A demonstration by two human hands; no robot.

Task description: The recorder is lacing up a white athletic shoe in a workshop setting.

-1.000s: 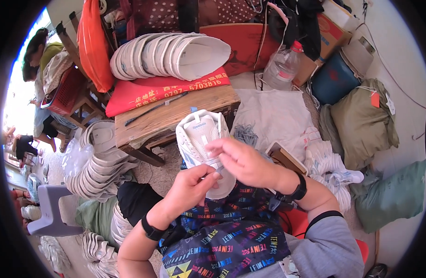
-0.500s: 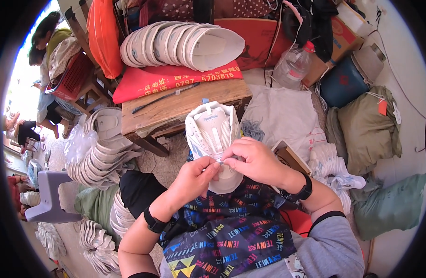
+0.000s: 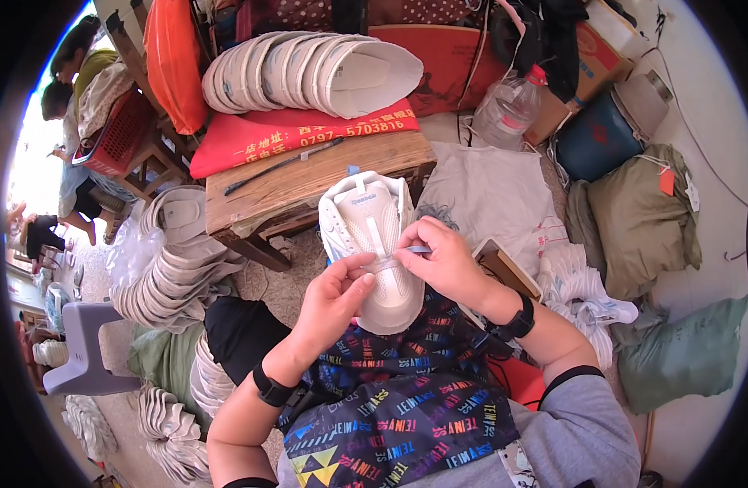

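Observation:
A white and pale grey sneaker upper [image 3: 389, 291] rests over my lap, its toe toward me and its tongue and collar away. My left hand [image 3: 335, 299] is at the left of its lace area, thumb and forefinger apart, fingertips at the upper. My right hand [image 3: 449, 268] is closed in a pinch just right of the lace area. Out of that pinch sticks a short, thin grey-blue strip [image 3: 420, 250]; whether it is a lace end or a small tool, I cannot tell.
Ahead stands a wooden bench [image 3: 309, 175] with a red cloth [image 3: 227, 146], a black pen-like stick [image 3: 284, 166] and a row of nested shoe uppers [image 3: 300, 73]. More uppers [image 3: 174, 276] are stacked at left by a grey plastic stool [image 3: 85, 350]. A clear bottle [image 3: 508, 110] stands far right.
My hands were together at the lace area; now they are apart. My left thumb and forefinger have opened, and a grey-blue strip shows in my right hand.

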